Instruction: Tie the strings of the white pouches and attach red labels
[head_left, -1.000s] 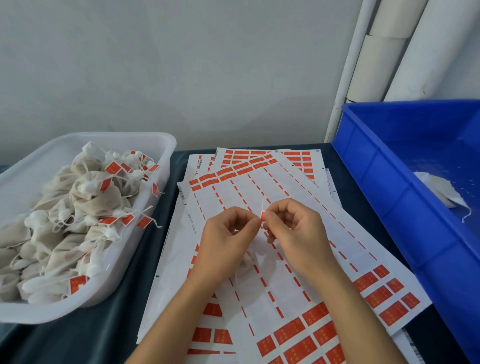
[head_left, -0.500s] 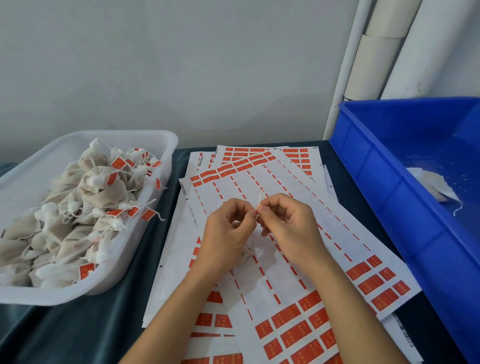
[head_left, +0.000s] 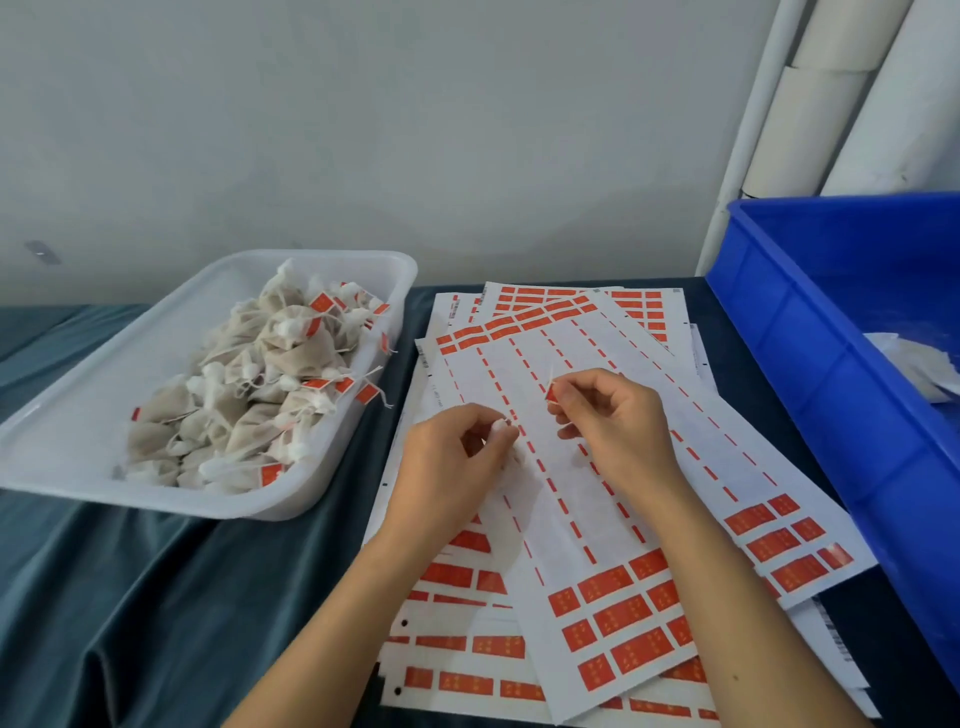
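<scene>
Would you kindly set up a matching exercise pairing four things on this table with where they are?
1. white tray
2. blue bin
3. red label
4. label sheets

A. pinched in the right hand
B. far right
C. left, full of tied pouches
D. spread under both hands

Pairs: 1-C, 2-B, 3-A, 4-D

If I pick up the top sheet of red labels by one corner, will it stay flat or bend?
The top label sheet looks thin and wide, so it would probably droop. Most labels are already peeled, so it is likely light. It lies loosely on other sheets and may slide.
</scene>
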